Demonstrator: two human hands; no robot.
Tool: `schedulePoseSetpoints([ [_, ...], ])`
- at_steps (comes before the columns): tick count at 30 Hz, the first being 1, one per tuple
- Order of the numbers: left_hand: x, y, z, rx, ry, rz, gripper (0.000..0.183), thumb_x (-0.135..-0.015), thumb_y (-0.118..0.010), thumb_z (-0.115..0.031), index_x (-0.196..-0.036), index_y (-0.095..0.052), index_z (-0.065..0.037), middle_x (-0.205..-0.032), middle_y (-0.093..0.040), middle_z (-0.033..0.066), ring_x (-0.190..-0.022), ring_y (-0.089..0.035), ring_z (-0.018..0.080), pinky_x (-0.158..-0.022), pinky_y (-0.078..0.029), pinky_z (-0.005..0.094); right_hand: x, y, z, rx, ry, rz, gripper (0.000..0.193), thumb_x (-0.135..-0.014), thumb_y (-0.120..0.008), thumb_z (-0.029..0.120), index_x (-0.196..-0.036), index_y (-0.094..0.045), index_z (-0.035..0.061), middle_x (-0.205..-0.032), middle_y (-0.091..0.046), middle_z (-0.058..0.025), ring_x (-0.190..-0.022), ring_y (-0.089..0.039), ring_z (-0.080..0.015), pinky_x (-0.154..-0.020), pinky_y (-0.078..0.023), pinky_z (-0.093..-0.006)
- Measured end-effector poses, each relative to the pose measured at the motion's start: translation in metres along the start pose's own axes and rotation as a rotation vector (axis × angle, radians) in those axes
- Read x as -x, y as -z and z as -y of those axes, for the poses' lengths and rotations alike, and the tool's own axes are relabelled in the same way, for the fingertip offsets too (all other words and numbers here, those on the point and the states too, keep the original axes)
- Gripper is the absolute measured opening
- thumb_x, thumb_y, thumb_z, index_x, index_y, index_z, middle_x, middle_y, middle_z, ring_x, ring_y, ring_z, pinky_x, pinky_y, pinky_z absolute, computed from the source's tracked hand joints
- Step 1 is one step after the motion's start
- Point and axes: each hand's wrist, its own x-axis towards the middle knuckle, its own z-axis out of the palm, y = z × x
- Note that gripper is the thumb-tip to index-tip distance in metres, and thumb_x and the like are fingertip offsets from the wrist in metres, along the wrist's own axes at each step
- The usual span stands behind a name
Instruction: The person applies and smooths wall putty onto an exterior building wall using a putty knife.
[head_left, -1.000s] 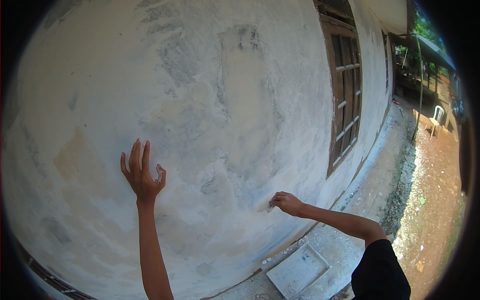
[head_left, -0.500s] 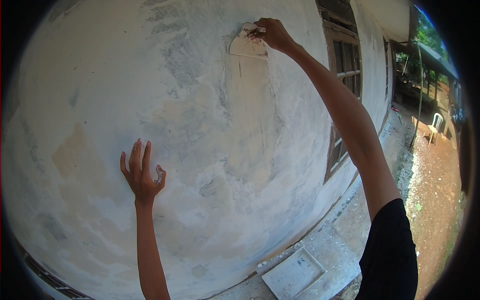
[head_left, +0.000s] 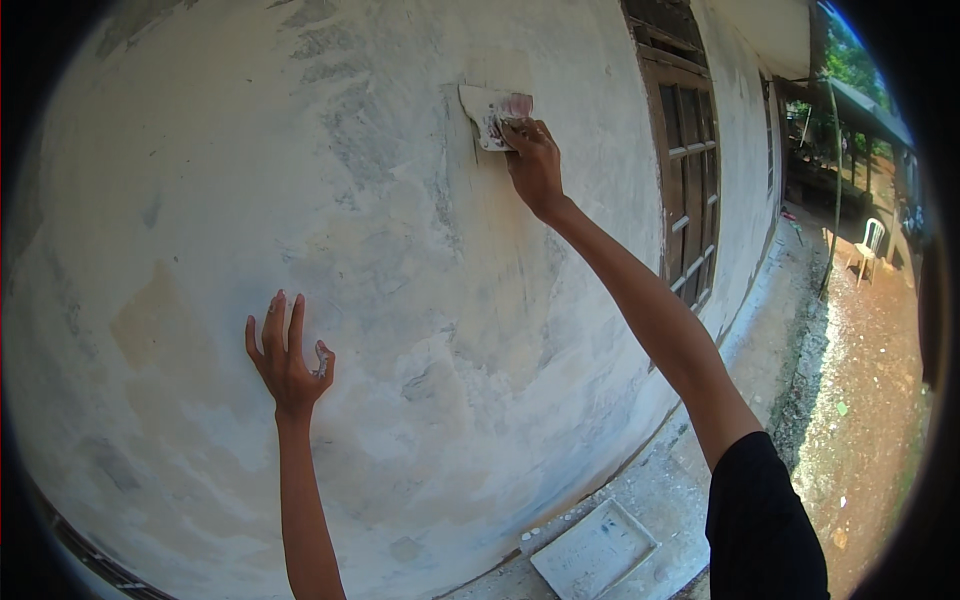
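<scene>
Probably for balance, the left grip [head_left: 290, 372] spreads wide, empty, at the wall [head_left: 180, 220]; higher, the right grip [head_left: 536, 165] is closed low on the scraper [head_left: 485, 107], leaving its broad edge free. A tray [head_left: 592, 552] lies by the wall's lower edge, the window [head_left: 693, 170] beyond.

White chair [head_left: 866, 249] on sunlit dirt [head_left: 865, 400]; brown-framed window [head_left: 680, 165]; thin pole [head_left: 836, 190]; green foliage [head_left: 848, 52].

No text, label, brand, number or sign can be read on anything anywhere in the head view.
</scene>
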Motion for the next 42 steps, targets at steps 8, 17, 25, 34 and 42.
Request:
schedulePoseSetpoints([
  [8, -0.003, 0.004, 0.0, -0.005, -0.001, -0.003, 0.064, -0.08, -0.057, -0.017, -0.143, -0.051, -0.007, -0.147, -0.048, 0.0146, -0.135, -0.047, 0.0264, -0.118, -0.023, 0.0538, 0.085, 0.059, 0.031, -0.151, -0.002, 0.315, 0.032, -0.072, -0.067, -0.006, -0.102, -0.072, 0.0044, -0.107, -0.068, -0.0119, -0.104, -0.061, -0.0333, -0.089, -0.052, -0.0421],
  [17, -0.005, 0.006, -0.002, -0.008, 0.013, -0.003, 0.064, -0.08, -0.056, -0.017, -0.142, -0.052, -0.006, -0.146, -0.048, 0.0152, -0.134, -0.047, 0.027, -0.118, -0.024, 0.0535, -0.062, 0.08, 0.013, -0.025, -0.069, -0.075, 0.018, -0.094, -0.057, 0.003, -0.109, -0.065, -0.0036, -0.105, -0.065, -0.0196, -0.097, -0.06, -0.0384, -0.082, -0.049, -0.0454],
  [25, 0.002, 0.008, 0.005, -0.001, 0.028, -0.017, 0.065, -0.077, -0.058, -0.018, -0.142, -0.053, -0.009, -0.146, -0.049, 0.0127, -0.133, -0.049, 0.0247, -0.117, -0.025, 0.0536, -0.042, -0.012, 0.045, 0.048, -0.059, 0.128, 0.034, -0.094, -0.059, 0.013, -0.124, -0.059, -0.0032, -0.129, -0.054, -0.03, -0.118, -0.054, -0.0479, -0.1, -0.047, -0.0509],
  [34, 0.003, 0.008, 0.01, 0.069, -0.002, -0.026, 0.065, -0.078, -0.058, -0.016, -0.142, -0.052, -0.006, -0.146, -0.049, 0.0148, -0.135, -0.046, 0.0266, -0.117, -0.024, 0.0542, 0.065, 0.045, 0.095, -0.064, 0.052, 0.413, 0.037, -0.086, -0.063, 0.0, -0.123, -0.059, -0.0028, -0.129, -0.059, -0.0228, -0.118, -0.057, -0.039, -0.1, -0.048, -0.045],
  [42, -0.001, 0.009, 0.005, 0.14, 0.012, -0.044, 0.065, -0.078, -0.057, -0.016, -0.142, -0.052, -0.007, -0.146, -0.048, 0.0144, -0.135, -0.047, 0.0263, -0.117, -0.024, 0.0546, -0.113, 0.073, 0.015, -0.038, -0.279, -0.169, 0.029, -0.091, -0.054, -0.002, -0.115, -0.069, 0.0007, -0.097, -0.069, -0.0271, -0.089, -0.067, -0.0433, -0.078, -0.052, -0.0442],
])
